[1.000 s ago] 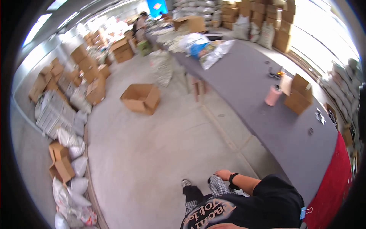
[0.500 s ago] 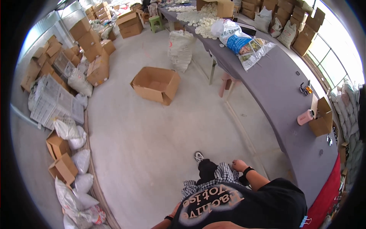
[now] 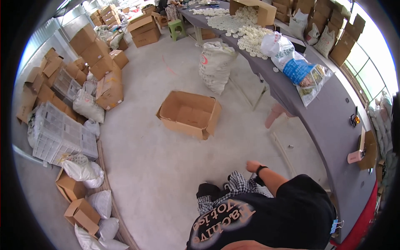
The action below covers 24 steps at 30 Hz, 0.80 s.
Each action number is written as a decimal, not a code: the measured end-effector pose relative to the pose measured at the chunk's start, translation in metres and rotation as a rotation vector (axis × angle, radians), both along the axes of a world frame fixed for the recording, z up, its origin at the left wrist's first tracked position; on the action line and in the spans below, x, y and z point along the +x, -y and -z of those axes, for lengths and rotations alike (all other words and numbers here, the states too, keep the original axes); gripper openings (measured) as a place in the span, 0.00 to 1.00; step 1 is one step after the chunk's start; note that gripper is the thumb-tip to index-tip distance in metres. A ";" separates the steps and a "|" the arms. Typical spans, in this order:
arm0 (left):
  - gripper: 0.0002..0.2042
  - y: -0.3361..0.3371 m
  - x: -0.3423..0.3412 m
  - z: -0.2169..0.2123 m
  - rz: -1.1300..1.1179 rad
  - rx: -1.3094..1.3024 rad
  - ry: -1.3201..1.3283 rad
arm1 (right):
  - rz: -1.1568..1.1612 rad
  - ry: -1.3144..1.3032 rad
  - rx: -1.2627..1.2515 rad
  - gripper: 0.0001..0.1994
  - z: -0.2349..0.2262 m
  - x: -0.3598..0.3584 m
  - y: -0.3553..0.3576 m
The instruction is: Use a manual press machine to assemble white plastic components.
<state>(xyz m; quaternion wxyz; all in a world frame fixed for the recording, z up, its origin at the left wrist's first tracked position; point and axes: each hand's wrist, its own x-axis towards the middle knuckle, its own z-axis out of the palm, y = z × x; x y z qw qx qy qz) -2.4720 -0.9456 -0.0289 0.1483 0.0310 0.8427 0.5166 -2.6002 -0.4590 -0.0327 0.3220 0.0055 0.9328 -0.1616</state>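
Note:
My right hand [image 3: 252, 166] hangs in front of my body with its fingers curled in; nothing shows in it, and it touches no object. A black band [image 3: 261, 169] circles that wrist. My left hand is out of the picture. Ahead on the floor, an open cardboard box [image 3: 187, 125] is the nearest large thing to my right hand, with bare floor between them. Its inside looks bare from here. A checked cloth [image 3: 237, 183] hangs at my waist over dark trousers.
On the right runs a long grey-covered table [image 3: 308, 121] with a plastic bag [image 3: 298, 71], many white round pieces [image 3: 254, 39] and a pink cup [image 3: 355, 156]. A white sack [image 3: 216, 66] stands beside it. Crates [image 3: 62, 129], cartons and bags line the left wall. Someone [image 3: 173, 9] is at the far end.
The floor box, sack and table stand closer and farther right in view, as I have moved forward. My right hand has swung forward; my left hand has left the picture.

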 end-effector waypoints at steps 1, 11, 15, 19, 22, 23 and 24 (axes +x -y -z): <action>0.21 0.009 -0.018 0.012 -0.070 0.006 0.019 | -0.281 -0.095 -0.041 0.14 -0.046 -0.055 0.050; 0.22 0.193 -0.232 0.043 -0.384 0.072 0.203 | -0.294 -0.118 -0.214 0.16 -0.128 -0.340 0.295; 0.22 0.272 -0.275 0.034 -0.500 0.042 0.311 | -0.149 -0.013 -0.037 0.16 -0.157 -0.435 0.305; 0.22 0.308 -0.376 0.034 -0.590 0.051 0.350 | 0.225 -0.277 -0.093 0.16 -0.132 -0.496 0.282; 0.25 0.337 -0.428 0.070 -0.667 -0.064 0.335 | 0.268 -0.154 0.024 0.16 -0.096 -0.515 0.276; 0.26 0.344 -0.450 0.065 -0.622 -0.216 0.412 | 0.250 -0.083 0.102 0.16 -0.088 -0.513 0.269; 0.27 0.354 -0.462 0.065 -0.622 -0.268 0.339 | 0.215 0.028 0.138 0.17 -0.079 -0.517 0.271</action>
